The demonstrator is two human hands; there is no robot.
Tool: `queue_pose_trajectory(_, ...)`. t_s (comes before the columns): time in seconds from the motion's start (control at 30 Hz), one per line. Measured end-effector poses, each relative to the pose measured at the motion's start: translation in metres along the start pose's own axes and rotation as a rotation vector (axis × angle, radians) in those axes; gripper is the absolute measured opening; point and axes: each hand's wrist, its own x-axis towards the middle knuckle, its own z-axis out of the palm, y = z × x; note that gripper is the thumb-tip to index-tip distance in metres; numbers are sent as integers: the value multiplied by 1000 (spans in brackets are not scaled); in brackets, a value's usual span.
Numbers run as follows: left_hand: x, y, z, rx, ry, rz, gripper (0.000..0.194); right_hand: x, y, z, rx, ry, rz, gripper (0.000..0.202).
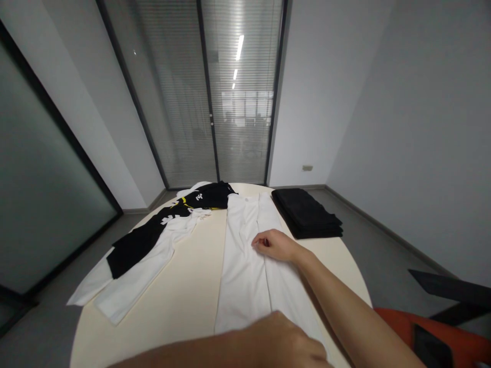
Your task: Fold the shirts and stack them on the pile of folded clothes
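White trousers (241, 260) lie lengthwise down the middle of the round table, waistband at the far end. My right hand (276, 245) is on their right side around mid-length, its fingertips pinched together at the fabric near the centre. Close to the camera, my left hand (286, 340) lies over the lower part of the trousers, reaching across from the left. Its fingers curl down and away at the bottom edge of the view, so what they hold, if anything, is hidden.
A folded black stack (303, 212) sits at the table's right back. Black clothing with white and yellow print (141, 243) and white garments (149, 266) spread along the left. A red chair (406, 332) stands at the lower right, beside the pale table (184, 291).
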Motion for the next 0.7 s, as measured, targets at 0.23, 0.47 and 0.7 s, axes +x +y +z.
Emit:
queue_pose_trajectory(0.23,-51,-48,-52,80,-25,-185,9,12,-21,19,-43,131,47,31)
queue_pose_trajectory(0.47,-81,-43,-55,-221,-15,-240,21,17,-18,33,136,179,79,21)
queue_pose_trajectory(0.7,-79,-45,-60,-328,28,-166,5,16,-5,35,386,161,61,16)
